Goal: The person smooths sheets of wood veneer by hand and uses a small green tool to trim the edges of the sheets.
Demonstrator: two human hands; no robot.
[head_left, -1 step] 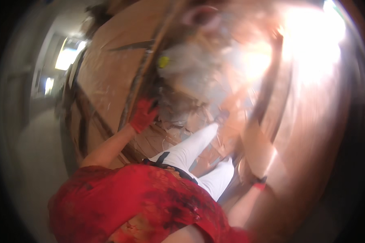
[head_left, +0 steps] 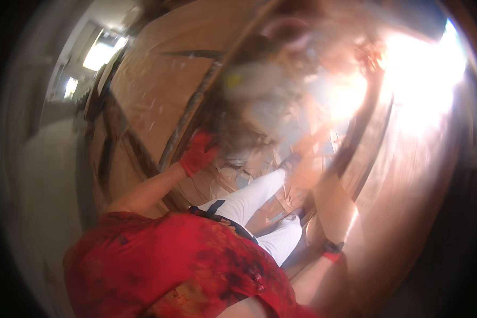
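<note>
My left hand (head_left: 199, 152), in a red glove with dark fingertips, reaches forward beside the long raised edge (head_left: 188, 119) of a brown panel. Its fingers look spread, though blurred, and nothing shows in them. At the lower right, my right hand (head_left: 333, 248), in a dark and red glove, is at the lower end of a flat brown cardboard-like sheet (head_left: 334, 201). Its fingers are too smeared to show whether they grip the sheet. Between my arms lie loose brown scraps (head_left: 273, 204) around my white-trousered legs.
Ahead is a blurred heap with a small yellow item (head_left: 232, 80) and a pinkish round shape (head_left: 287, 34). A large brown panel (head_left: 159, 85) stands at the left, a smooth brown surface (head_left: 408, 196) at the right. Strong glare covers the upper right. Grey floor (head_left: 58, 159) runs along the left.
The view has shifted slightly, so the panel, heap and my left hand appear farther right. My right hand appears a little lower and more to the left.
</note>
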